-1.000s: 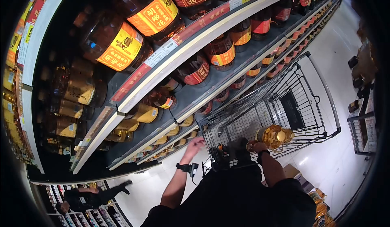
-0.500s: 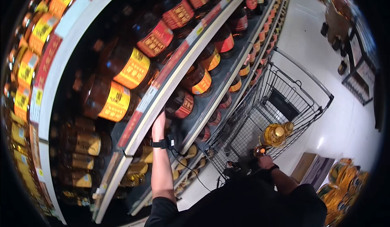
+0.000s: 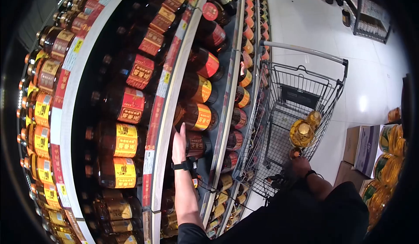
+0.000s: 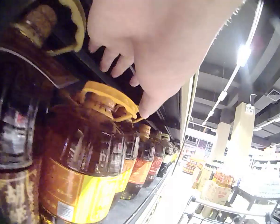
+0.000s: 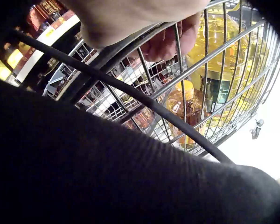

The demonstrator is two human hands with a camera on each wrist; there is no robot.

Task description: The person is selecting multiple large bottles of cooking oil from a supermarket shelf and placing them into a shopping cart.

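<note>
The left hand [image 3: 179, 141], fingers loosely spread and holding nothing, hovers over a yellow-handled oil bottle [image 4: 84, 154] on the shelf [image 3: 163, 95], while the right hand [image 3: 301, 165] curls its fingers round the cart [image 3: 305, 50] rim.

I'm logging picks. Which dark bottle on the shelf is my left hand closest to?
The orange-and-yellow-labelled bottle with the yellow handle, directly under the left hand; the red-labelled bottle sits further back, nearer the wrist.
</note>
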